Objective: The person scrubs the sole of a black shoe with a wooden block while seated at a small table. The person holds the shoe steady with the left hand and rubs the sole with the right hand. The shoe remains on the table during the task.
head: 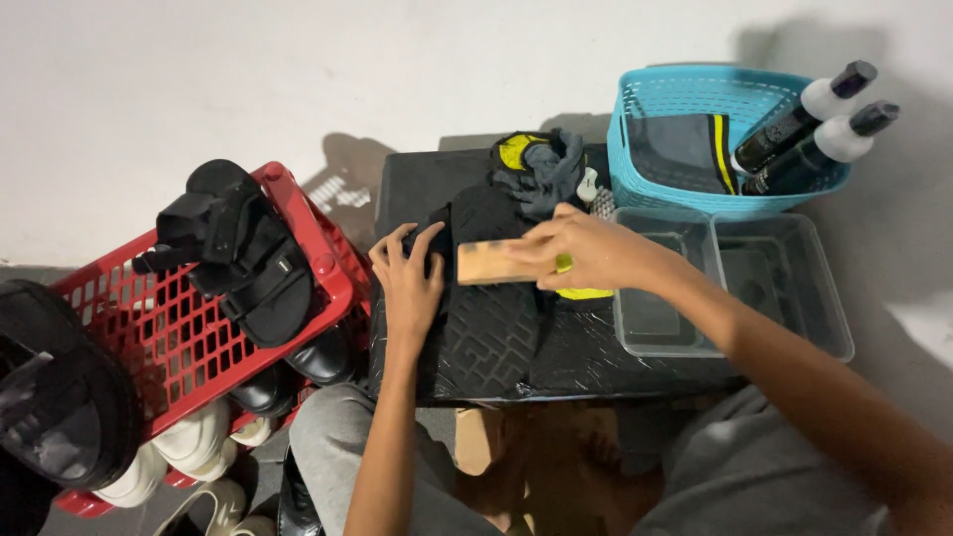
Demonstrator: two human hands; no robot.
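Looking down from a head camera, two bare arms reach forward over grey-trousered knees to a low black desk (596,347).

Landmark: a black shoe (486,318) lying sole-up near the middle of the desk, its ridged tread facing the camera.

The left hand (409,280) rests on the shoe's left edge, fingers spread and curled over the side, pressing it in place. The right hand (586,253) is closed around one end of a wooden brush (493,262), which lies across the upper part of the shoe, just right of the left hand's fingertips. A green ring sits on one finger of the right hand.

Left of the shoe, beside the desk, stands a red plastic crate (179,328) with black strappy sandals (243,258) on top and black and white shoes below it.

Right of the shoe sit two clear plastic tubs (784,288), side by side on the desk.

Just beyond the shoe lies a crumpled grey, black and yellow cloth (541,164).

Farther back and to the right of the shoe stands a turquoise basket (685,94) holding a folded grey cloth and two dark spray bottles (814,134) with white collars, leaning out over its right rim. A pale wall lies behind everything.
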